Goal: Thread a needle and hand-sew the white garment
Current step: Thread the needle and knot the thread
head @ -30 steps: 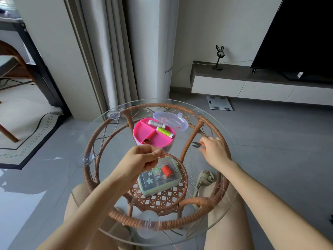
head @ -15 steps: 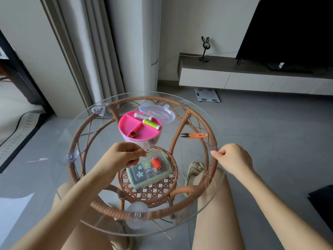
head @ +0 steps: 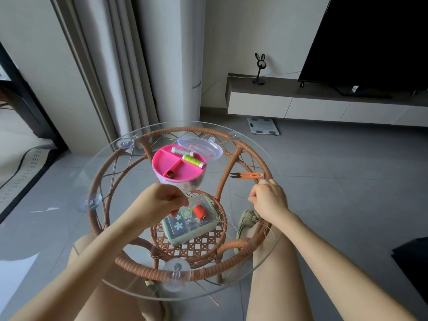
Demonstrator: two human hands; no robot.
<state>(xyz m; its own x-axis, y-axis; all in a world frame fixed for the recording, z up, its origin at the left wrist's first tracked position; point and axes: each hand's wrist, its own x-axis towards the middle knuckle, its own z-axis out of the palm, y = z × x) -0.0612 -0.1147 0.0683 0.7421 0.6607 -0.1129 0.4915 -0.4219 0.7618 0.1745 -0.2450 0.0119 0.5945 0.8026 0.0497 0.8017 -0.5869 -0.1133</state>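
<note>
The right hand [head: 269, 200] has left the 3 o'clock rim of the glass table [head: 208, 294] and drawn in toward the left hand [head: 162, 202]. It pinches a thin needle [head: 242, 197] pointing to 9 o'clock. The left hand stays pinched closed, on something too fine to see. The orange snips [head: 246, 175] lie untouched at 2 o'clock.

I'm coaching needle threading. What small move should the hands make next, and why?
Probably bring the right hand closer to the left hand: a thin strand pokes from the right fingers toward the left hand, whose pinched fingers hide what they hold, and the two are apart.
</note>
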